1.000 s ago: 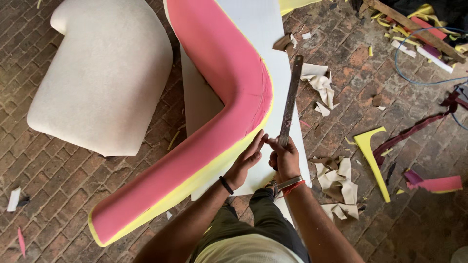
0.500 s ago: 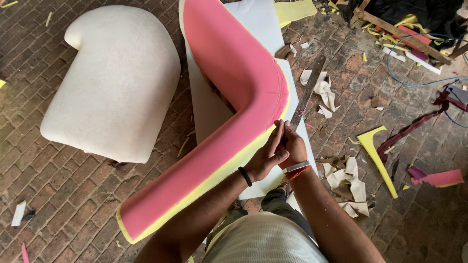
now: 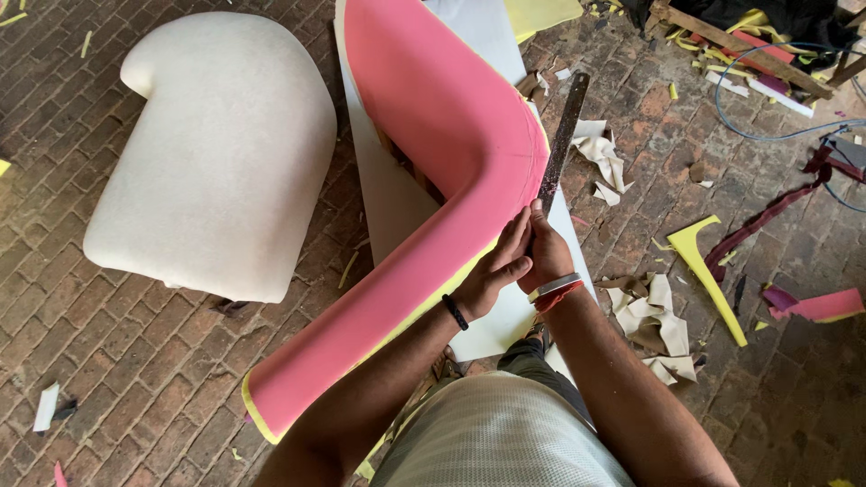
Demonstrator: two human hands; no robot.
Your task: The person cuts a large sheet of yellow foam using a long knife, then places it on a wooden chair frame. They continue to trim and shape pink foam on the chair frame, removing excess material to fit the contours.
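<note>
Pink foam, bent like a boomerang, yellow layer along its lower edge; lies over a white board on the brick floor. Right hand closed around the handle end of a long dark blade, which runs up along the foam's outer edge at the bend. Left hand pressed flat-ish against the foam edge just beside the right, fingers partly curled, gripping nothing I can make out; black band on that wrist, white and red bands on the right.

Judgement on the cut: blade wants to stay snug against the foam's edge, strokes long, and the bracing hand kept behind the cutting line, since the two hands sit touching. Firm pressure from the left should stop the foam shifting on the smooth board.

Surroundings: cream upholstered chair part to the left, well apart from the hands. Beige fabric scraps near the right forearm, more by the blade. Yellow foam offcut further right, pink offcut beyond it. Wooden laths and a blue cable top right. Floor littered with small trimmings
</note>
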